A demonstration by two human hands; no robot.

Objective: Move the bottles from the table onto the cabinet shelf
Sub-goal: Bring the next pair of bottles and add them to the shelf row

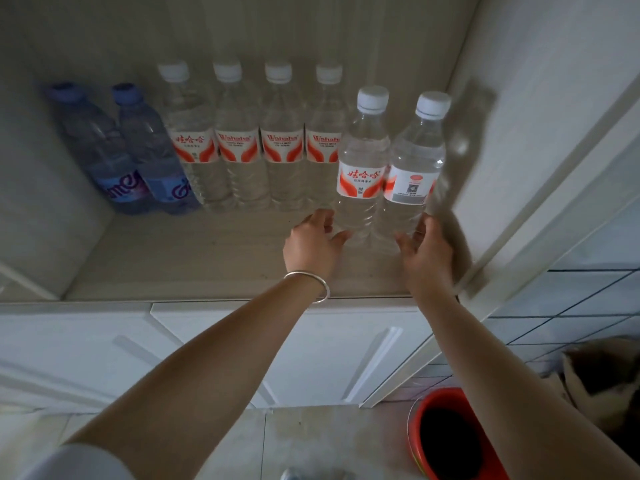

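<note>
Hands (313, 242) (427, 252) flank bottles (360, 168) — seemingly touching.

A pale wooden cabinet shelf (180, 258) fills the upper frame, bearing eight upright water bottles: two blue-capped (104, 150) at left, apparently six white-capped (280, 140) toward the right.

Dim, flat indoor light — soft blur throughout, wide-angle bending at the edges

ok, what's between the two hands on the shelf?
Head view: two clear bottles side by side, one by the left hand, one by the right hand.
</note>
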